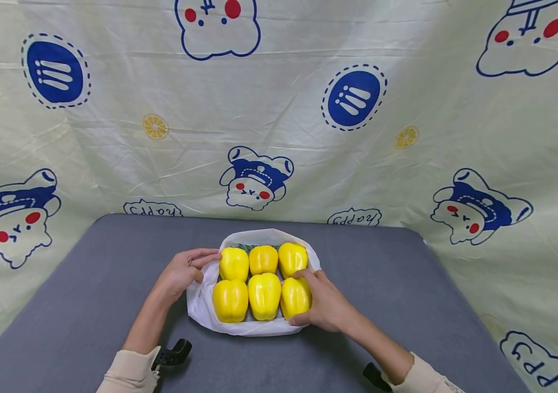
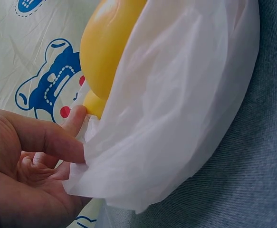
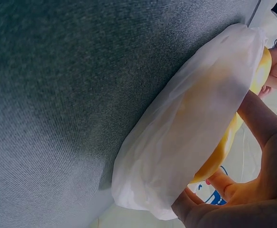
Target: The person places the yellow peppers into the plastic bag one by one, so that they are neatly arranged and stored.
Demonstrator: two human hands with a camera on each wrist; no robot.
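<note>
A white plastic bag (image 1: pixel 205 303), its mouth spread wide and edges folded down, lies on the table with several yellow bell peppers (image 1: pixel 264 296) in two rows of three. At the bag's left edge, my left hand (image 1: pixel 178 275) pinches the thin plastic; one fingertip touches a yellow pepper (image 2: pixel 107 47) in the left wrist view. My right hand (image 1: pixel 327 303) grips the near right pepper (image 1: pixel 295 297), thumb on its near side and fingers on its far side. The right wrist view shows the thumb passing over the bag's rim (image 3: pixel 176 142). The pepper's underside is hidden.
The grey cloth-covered table (image 1: pixel 112 284) extends around the bag on all sides. Behind it hangs a pale curtain (image 1: pixel 279 109) printed with cartoon figures. A dark green strip (image 1: pixel 244 247) shows inside the bag's far edge. Black straps (image 1: pixel 173 353) sit at both wrists.
</note>
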